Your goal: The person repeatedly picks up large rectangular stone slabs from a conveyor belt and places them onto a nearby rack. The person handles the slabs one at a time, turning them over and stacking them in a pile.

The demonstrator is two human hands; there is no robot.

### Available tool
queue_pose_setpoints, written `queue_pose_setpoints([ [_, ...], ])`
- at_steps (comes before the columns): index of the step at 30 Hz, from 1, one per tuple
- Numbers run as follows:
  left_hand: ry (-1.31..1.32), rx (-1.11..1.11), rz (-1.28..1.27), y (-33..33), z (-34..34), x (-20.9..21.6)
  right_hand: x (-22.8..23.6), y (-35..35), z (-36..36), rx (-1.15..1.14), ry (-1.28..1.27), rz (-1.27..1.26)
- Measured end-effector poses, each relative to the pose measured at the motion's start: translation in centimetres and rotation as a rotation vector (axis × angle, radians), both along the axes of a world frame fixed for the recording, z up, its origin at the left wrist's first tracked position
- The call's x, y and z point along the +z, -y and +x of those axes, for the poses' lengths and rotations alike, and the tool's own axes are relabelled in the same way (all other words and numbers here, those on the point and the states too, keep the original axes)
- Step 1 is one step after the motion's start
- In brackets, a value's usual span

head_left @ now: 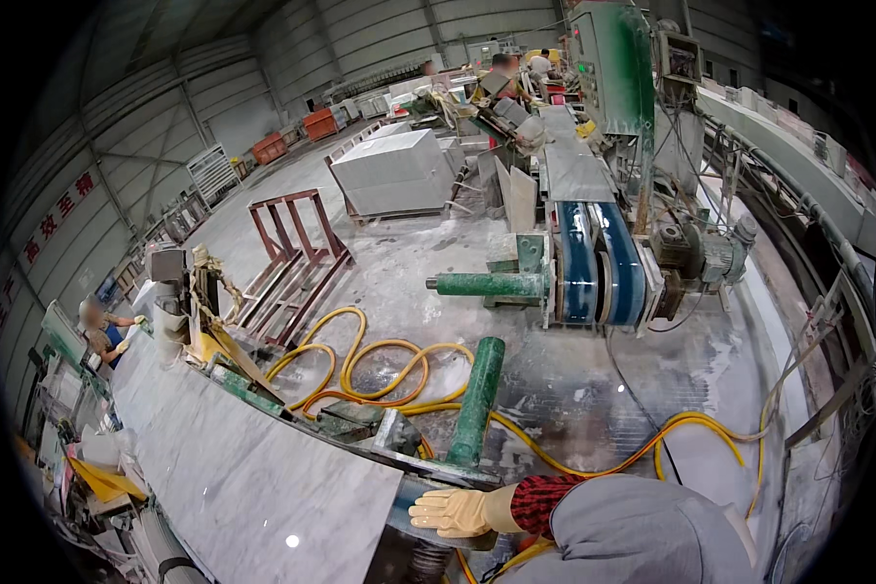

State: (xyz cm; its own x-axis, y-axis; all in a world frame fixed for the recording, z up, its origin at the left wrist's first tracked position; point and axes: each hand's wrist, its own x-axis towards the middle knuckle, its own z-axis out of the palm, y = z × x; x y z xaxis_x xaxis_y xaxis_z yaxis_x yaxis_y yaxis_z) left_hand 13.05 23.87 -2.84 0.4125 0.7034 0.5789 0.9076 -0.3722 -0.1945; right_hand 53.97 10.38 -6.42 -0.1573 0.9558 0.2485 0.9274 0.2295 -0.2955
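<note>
Head cam: my cream-gloved left hand (pixel 451 512) lies open beside the near flat grey-veined white slab (pixel 263 457), might get pinched if it slides, right hand's out of view.

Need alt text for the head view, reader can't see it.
A gloved hand lies flat, fingers extended, over a blue belt beside the end of a grey-veined slab. Beyond, a yellow hose loops across the workshop floor near a machine with two blue belts; a co-worker stands far left.

White slab (pixel 253 462) veined grey, cream glove (pixel 457 511), red-black checked cuff (pixel 543 501), green cylinder (pixel 478 401)
</note>
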Motion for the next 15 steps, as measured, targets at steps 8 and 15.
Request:
queue_pose_setpoints([
  [8,-0.019,-0.023,-0.192,-0.4,-2.0,-0.4,1.1,0.4,0.0,-0.005,0.027,-0.093],
  [15,0.034,-0.120,-0.231,-2.0,-3.7,-2.0,1.6,-0.1,-1.0,-0.065,0.024,-0.121],
])
